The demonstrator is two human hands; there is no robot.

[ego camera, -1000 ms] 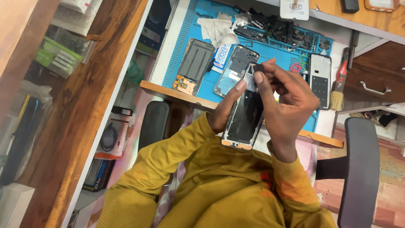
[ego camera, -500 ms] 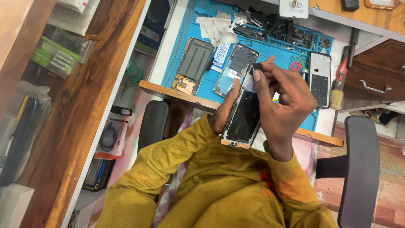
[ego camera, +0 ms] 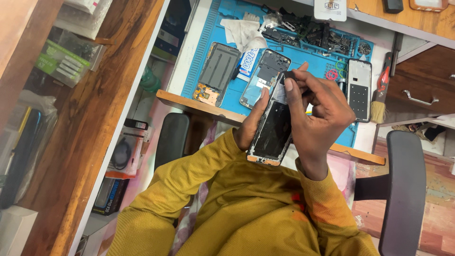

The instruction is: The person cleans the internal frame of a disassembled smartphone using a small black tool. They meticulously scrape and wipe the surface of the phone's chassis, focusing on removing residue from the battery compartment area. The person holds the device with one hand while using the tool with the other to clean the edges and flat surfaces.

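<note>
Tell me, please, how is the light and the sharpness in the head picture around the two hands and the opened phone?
Head view: even, soft light, no hard shadows; the opened phone is sharp, with the left hand behind it; slight blur at the right hand fingertips; the blue mat is clear.

A phone repair workshop: a blue repair mat (ego camera: 218, 95) covers the worktop (ego camera: 199, 106), with opened phones (ego camera: 218, 71) on it, loose parts (ego camera: 313, 35) along its far edge, and a brush (ego camera: 379, 102) just right.
</note>
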